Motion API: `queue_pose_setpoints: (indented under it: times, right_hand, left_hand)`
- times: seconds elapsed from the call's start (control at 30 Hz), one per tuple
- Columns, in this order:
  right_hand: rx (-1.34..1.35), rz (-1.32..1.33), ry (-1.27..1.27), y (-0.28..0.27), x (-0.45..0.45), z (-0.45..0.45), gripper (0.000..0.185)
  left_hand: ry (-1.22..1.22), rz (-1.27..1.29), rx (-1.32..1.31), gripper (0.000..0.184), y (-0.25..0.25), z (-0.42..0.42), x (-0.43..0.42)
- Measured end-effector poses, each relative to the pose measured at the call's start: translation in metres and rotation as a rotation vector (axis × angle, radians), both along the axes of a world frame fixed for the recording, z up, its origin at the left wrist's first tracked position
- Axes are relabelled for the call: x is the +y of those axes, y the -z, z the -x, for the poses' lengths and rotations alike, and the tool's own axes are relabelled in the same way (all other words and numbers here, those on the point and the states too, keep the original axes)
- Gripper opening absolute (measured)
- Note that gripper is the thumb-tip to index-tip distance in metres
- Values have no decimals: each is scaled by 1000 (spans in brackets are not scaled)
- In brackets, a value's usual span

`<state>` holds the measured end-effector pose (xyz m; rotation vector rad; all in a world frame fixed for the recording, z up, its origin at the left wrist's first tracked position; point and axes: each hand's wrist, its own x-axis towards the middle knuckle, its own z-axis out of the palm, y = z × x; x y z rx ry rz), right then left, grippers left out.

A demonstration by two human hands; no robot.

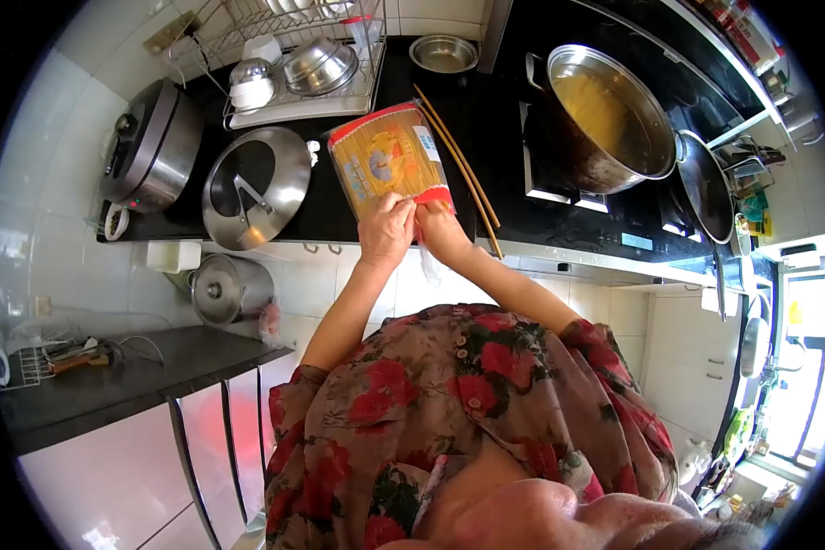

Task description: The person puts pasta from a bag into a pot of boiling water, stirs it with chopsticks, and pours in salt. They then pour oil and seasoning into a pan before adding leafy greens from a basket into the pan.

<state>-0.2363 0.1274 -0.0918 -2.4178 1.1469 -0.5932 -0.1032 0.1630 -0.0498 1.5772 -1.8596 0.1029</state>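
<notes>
A red-edged clear package of noodles [385,158] lies on the black counter, its near edge at the counter's front. My left hand [387,229] pinches that near edge with bent fingers. Right beside it, almost touching, my right hand [443,231] is closed on the same edge near the red corner. A bit of clear plastic hangs below the hands. Two long wooden chopsticks [460,156] lie just right of the package. On the stove at the right, a large pot [573,137] holds yellowish noodles in liquid.
A lid [257,188] and a rice cooker [160,147] stand to the left. Behind are a dish rack [293,112] with bowls and a metal bowl [443,55]. A wok [706,188] sits right of the pot. A lidded pot [232,289] stands lower left.
</notes>
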Motion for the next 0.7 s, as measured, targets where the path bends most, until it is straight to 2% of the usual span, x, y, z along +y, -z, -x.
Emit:
queue_pose_setpoints:
  times: [0.03,0.07,0.1,0.17,0.4,0.57,0.63,0.67,0.7]
  right_hand:
    - [122,122,2,5,-9,-6,8]
    - [283,-47,1,17,-22,-15,14]
    - [279,-42,2,29,-32,-21,14]
    - [646,404,-55,34,-48,-33,21]
    - [395,-66,282,14,-76,-55,28]
    - [280,-124,433,17,-72,-59,38]
    - [254,61,387,21,-66,-54,40]
    - [258,61,394,11,-58,-51,40]
    - [215,-116,408,0,-49,-48,37]
  left_hand:
    - [4,-11,2,9,0,0,-1]
    - [7,-19,3,9,-1,1,-1]
    - [9,-27,3,10,-2,1,-2]
    - [-1,-59,10,12,-3,1,0]
    - [-15,-69,126,20,-14,-14,15]
    - [-36,-73,148,20,-15,-29,19]
    - [-47,-60,143,18,-15,-30,19]
    - [-40,-60,146,18,-14,-30,19]
    - [-33,-52,159,18,-13,-29,18]
